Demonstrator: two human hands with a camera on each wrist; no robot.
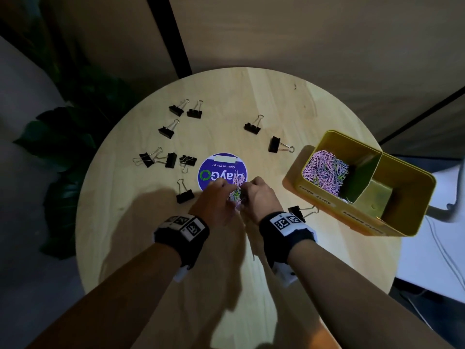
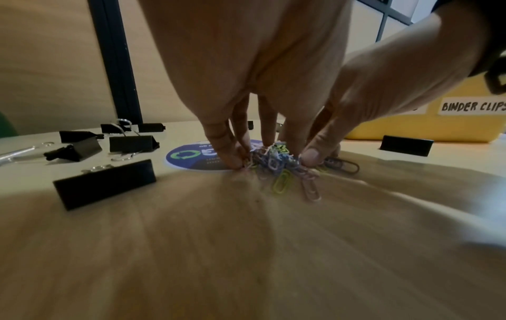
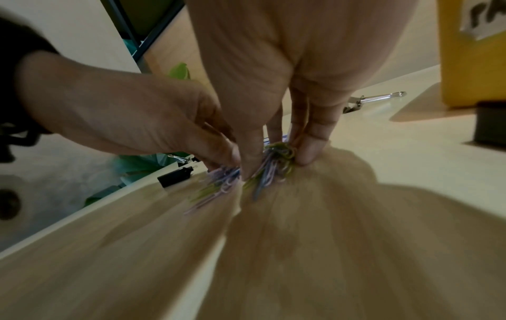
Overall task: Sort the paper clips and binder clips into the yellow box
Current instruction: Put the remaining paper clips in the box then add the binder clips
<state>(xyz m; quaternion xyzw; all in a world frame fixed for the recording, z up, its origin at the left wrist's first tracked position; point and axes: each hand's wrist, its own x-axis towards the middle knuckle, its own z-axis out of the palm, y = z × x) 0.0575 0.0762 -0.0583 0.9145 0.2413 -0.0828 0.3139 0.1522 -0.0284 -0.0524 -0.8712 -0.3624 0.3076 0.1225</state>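
The loose bunch of paper clips [image 1: 237, 193] sits on the round wooden table [image 1: 276, 102] at the near edge of the blue round sticker [image 1: 222, 170], pink, yellow-green and blue wires tangled together, a few splaying flat onto the wood. Your left hand [image 1: 214, 201] and right hand [image 1: 260, 197] meet over it, fingers pointing down. In the left wrist view your left fingertips [image 2: 232, 155] pinch into one side of the bunch while your right thumb [image 2: 312, 155] presses the other side; in the right wrist view your right fingers [image 3: 309, 149] clamp a tuft of clips. Both hands are closed around the bunch.

The yellow box [image 1: 412, 222] stands to your right at the table's edge, divided in two: the farther compartment holds a heap of mostly pink paper clips [image 1: 324, 172], the nearer one, labelled "BINDER CLIPS", shows bare floor. Black binder clips [image 1: 185, 193] lie scattered across the table, mostly to your left, one [image 1: 298, 213] just beside the box.
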